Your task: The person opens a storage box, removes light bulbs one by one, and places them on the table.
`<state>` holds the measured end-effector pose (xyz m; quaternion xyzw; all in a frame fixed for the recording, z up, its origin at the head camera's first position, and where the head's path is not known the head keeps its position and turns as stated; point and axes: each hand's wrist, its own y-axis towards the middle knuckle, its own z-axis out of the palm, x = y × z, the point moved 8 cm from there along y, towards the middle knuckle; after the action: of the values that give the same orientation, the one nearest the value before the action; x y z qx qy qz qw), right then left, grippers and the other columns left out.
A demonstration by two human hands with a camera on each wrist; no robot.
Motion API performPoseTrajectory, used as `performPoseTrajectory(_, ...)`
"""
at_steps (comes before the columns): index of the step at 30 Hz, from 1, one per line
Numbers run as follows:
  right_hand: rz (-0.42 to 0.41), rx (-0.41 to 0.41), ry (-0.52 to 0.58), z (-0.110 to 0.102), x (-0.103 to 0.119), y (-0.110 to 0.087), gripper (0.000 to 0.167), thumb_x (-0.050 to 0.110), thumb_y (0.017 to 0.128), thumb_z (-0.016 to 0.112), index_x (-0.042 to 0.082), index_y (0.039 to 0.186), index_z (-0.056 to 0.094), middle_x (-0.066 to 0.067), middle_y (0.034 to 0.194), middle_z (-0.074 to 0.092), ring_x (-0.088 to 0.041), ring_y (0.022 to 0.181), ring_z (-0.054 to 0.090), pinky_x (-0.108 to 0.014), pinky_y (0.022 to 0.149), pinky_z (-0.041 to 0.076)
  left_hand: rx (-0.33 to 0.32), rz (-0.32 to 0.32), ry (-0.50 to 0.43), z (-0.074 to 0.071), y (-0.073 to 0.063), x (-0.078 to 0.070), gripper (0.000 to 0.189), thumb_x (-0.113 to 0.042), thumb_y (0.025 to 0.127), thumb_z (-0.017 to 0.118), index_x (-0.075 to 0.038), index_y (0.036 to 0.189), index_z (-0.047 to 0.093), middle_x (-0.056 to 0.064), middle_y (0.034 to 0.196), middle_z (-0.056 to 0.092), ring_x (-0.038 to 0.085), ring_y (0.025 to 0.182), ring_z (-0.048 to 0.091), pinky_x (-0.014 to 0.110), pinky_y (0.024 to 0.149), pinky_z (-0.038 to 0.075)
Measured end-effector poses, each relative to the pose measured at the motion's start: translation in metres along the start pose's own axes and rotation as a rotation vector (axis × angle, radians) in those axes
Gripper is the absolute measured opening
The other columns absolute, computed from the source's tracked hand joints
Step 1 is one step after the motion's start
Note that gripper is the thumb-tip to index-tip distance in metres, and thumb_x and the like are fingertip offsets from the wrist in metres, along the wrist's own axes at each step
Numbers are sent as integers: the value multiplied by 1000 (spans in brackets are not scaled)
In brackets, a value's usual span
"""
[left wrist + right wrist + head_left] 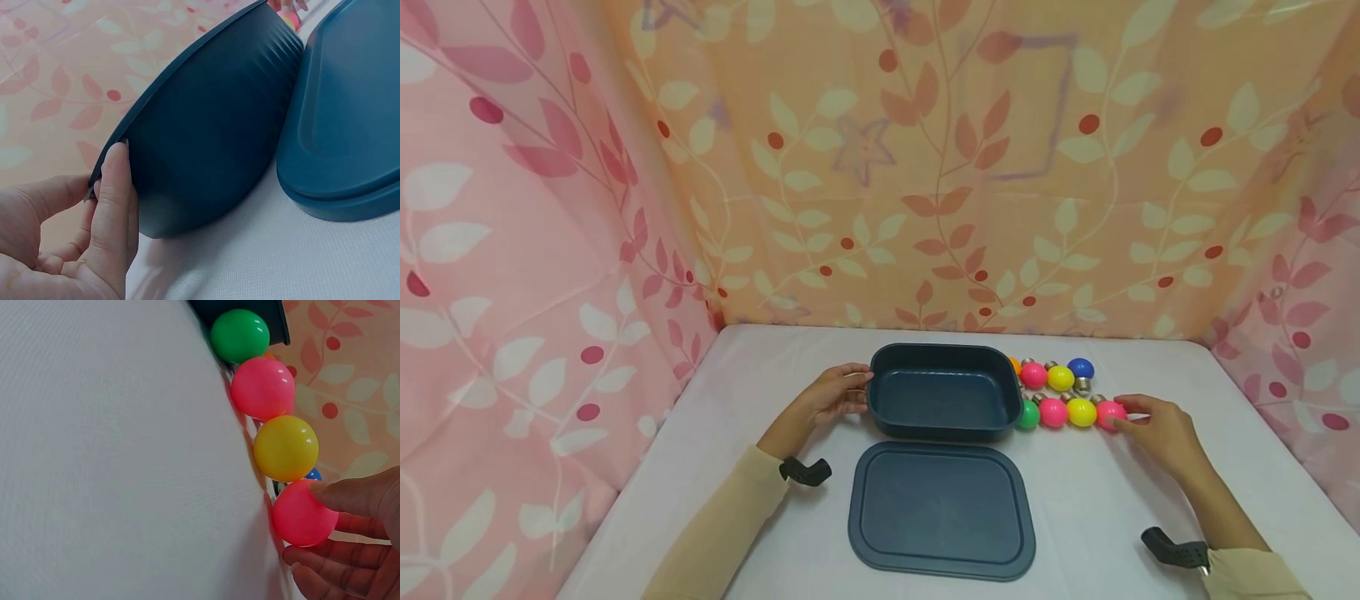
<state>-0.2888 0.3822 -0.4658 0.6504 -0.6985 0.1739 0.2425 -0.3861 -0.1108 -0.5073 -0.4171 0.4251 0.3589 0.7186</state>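
Observation:
My left hand (837, 392) pinches the left rim of a dark blue plastic container (945, 425), which stands with its hollow facing up; the left wrist view shows the thumb and fingers (112, 200) on either side of that rim. My right hand (1165, 429) holds a pink light bulb (1111, 415) at the right end of the front row, thumb on top and fingers beneath. Beside it lie a yellow bulb (286, 449), another pink bulb (263, 388) and a green bulb (240, 335), the green one close against the container.
Behind the front row lies a second row, with a pink bulb (1033, 375), a yellow bulb (1061, 378), a blue bulb (1081, 369) and a partly hidden orange one (1016, 365). The container's flat lid (942, 510) lies in front on the white-covered table (1090, 517). Patterned curtains (865, 167) surround it.

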Motion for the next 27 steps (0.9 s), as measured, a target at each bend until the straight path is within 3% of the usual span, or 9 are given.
performPoseTrajectory(12,16,10,5,1,1,0,56,29,94,74,-7,133,57,-35,126,60,-46,99,64,-45,72,63,3,5,5,-1,1,0,26,-9,103,59,0,127,52,3,81,62,11,62,64,25,57,61)
performPoseTrajectory(21,34,12,23,1,-1,0,57,29,95,73,-8,134,55,-35,127,58,-46,100,65,-36,68,64,3,5,-5,0,1,0,24,-8,103,60,-1,124,53,3,80,62,12,62,64,25,57,61)
performPoseTrajectory(27,30,4,31,-1,-3,0,55,34,99,66,-9,133,56,-34,125,61,-35,90,70,-24,63,58,11,4,-9,0,0,-1,20,-7,103,58,-3,122,54,4,81,62,12,62,64,25,56,61)
